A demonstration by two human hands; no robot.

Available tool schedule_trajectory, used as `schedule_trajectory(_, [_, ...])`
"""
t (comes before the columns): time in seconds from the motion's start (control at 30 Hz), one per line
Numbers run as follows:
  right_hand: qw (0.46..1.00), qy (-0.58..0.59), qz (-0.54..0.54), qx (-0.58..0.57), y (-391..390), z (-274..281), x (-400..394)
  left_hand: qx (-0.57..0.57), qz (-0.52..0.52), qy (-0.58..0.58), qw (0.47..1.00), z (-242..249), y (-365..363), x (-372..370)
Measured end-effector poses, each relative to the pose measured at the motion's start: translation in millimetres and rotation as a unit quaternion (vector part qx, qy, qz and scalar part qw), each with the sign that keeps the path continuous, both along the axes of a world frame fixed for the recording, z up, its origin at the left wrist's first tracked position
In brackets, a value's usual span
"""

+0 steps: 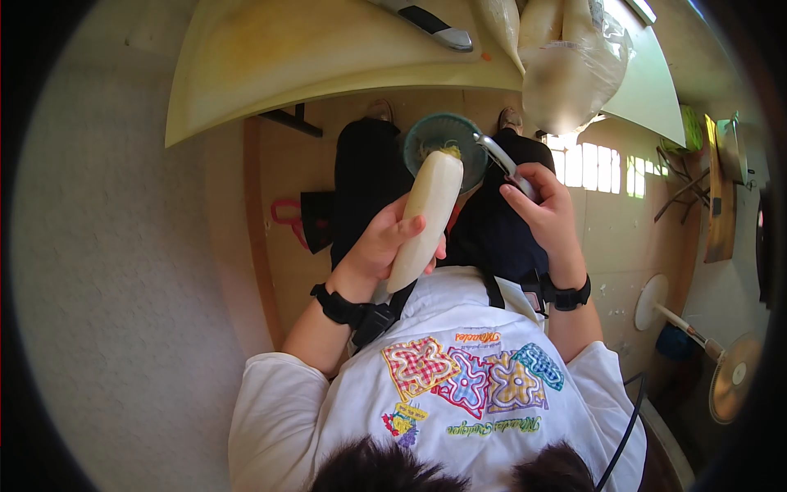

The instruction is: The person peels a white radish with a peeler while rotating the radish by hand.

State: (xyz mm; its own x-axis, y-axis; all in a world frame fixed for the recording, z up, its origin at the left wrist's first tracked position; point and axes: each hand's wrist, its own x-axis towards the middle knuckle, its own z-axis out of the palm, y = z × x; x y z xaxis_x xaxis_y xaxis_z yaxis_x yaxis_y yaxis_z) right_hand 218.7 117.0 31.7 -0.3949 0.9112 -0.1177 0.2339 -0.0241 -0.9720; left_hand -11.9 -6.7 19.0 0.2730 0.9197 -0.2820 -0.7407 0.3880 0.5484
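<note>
My left hand [393,238] is wrapped round the lower part of a peeled white daikon radish [430,213], which tilts up and away from me. A little green shows at its far end. In my right hand [545,205] is a silver peeler [502,158], gripped by its handle, with its head close beside the radish's far end. Below both, between my legs, stands a round green bin [426,131] with some peelings inside, partly covered by the radish.
Ahead is a pale table [270,61] with a black-and-silver handled tool [434,29] on it. White radishes [541,25] lie at its right, some in a clear plastic bag [566,82] overhanging the edge. A fan [732,377] stands at right.
</note>
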Motion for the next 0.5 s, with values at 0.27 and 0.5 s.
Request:
schedule_trajectory(0.27, [0.999,-0.029,-0.011,0.023,-3.2,-6.8,11.9,-0.02,0.007,0.032,0.999,5.4,17.1,2.3])
schedule_trajectory(0.5, [1.0,-0.019,-0.002,0.003,-3.5,-3.5,12.4,-0.001,0.027,0.081,0.996,0.3,23.8,5.5])
